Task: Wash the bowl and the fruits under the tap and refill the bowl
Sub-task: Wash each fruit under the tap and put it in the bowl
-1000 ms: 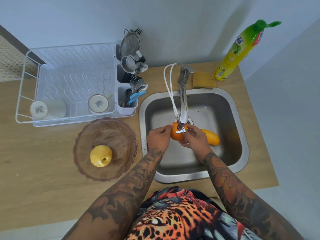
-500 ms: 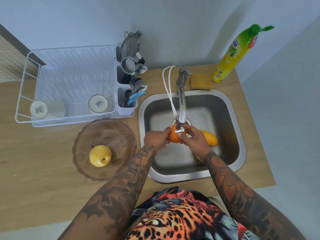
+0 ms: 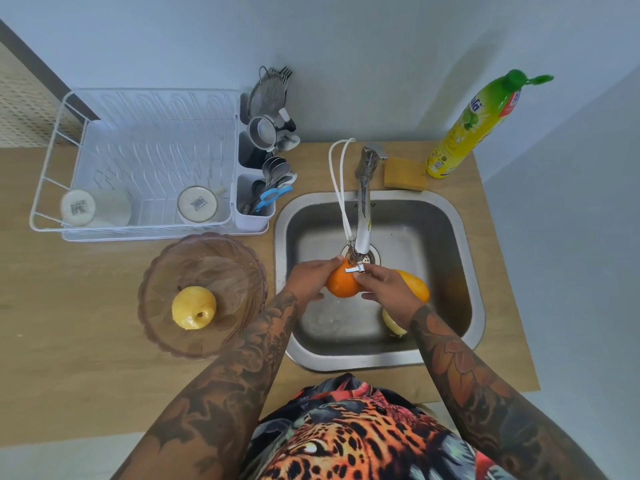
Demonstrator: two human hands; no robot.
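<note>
Legible text: almost none.
Blue lettering is seen on the yellow-green bottle [image 3: 475, 129], too skewed to be read. Dark printed marks are carried on two upturned mug bases [image 3: 77, 207] [image 3: 197, 204] in the rack; they are illegible.

Home kitchen: sink [image 3: 460, 258], dish rack [image 3: 145, 161], detergent bottle [image 3: 474, 129].

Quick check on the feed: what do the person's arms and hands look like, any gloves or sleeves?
No gloves or sleeves. Left hand and right hand are bare; both forearms carry dense tattoos, floral shapes on the right. A leopard-print garment shows below.
</note>
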